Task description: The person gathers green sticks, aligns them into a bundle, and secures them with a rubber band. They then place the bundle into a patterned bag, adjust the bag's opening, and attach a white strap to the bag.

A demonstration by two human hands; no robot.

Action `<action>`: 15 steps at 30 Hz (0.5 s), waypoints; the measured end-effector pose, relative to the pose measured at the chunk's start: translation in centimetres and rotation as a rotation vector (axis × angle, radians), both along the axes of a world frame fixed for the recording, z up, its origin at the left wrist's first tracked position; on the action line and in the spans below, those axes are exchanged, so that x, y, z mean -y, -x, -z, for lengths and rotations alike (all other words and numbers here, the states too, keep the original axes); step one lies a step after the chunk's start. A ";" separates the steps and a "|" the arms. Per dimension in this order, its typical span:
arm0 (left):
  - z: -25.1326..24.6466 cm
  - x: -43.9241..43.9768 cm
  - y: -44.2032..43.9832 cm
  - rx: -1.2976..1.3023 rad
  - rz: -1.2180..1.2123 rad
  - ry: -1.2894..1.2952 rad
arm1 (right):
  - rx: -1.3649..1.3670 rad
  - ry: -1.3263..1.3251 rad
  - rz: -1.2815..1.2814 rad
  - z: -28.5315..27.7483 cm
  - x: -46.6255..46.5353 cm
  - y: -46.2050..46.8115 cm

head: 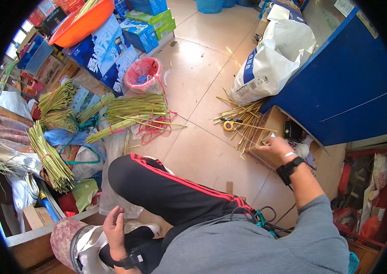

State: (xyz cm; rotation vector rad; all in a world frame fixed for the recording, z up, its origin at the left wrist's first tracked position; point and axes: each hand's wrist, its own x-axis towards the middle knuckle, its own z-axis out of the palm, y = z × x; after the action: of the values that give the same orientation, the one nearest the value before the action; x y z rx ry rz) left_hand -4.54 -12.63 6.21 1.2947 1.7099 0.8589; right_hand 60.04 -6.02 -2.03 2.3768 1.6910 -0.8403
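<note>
My right hand is at the near side of an open cardboard box. A thin pale strand runs up to its fingertips, and something small and white shows by the fingers; whether either is gripped is unclear. Cut stalks lie in a loose heap just beyond, with a yellow tape measure and a black marker pen on them. Empty, my left hand is raised beside my leg, above a cylindrical seat or drum partly covered in white cloth.
Tied bundles of stalks lie at left beside tangled red string. Beyond them stands a pink lined bin. A white sack leans by a blue panel. An orange basin sits on stacked cartons.
</note>
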 end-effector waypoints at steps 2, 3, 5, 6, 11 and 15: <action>0.1 -0.3 -0.2 -0.001 0.030 -0.014 | 0.148 0.154 -0.128 2.1 -1.3 2.7; 0.1 -0.4 -0.2 -0.014 0.012 0.008 | 0.194 0.224 -0.244 3.3 -2.5 3.8; 0.0 -0.3 -0.1 0.018 0.012 -0.005 | 0.335 0.148 -0.202 5.6 -3.7 6.2; -0.1 -0.2 0.0 0.005 -0.026 0.008 | 0.287 0.104 -0.143 6.3 -4.2 6.7; -0.4 0.1 0.9 0.048 -0.121 0.064 | -0.043 -0.319 0.014 6.7 -5.6 11.1; -0.1 -0.7 1.7 0.059 -0.086 0.056 | -0.111 -0.600 -0.068 3.5 -4.9 12.1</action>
State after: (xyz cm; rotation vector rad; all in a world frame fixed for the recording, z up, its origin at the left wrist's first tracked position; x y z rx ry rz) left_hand -6.20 -11.89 6.30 1.1549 1.7413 0.8832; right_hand 47.89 -1.09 -5.53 2.6337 2.3221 -0.5072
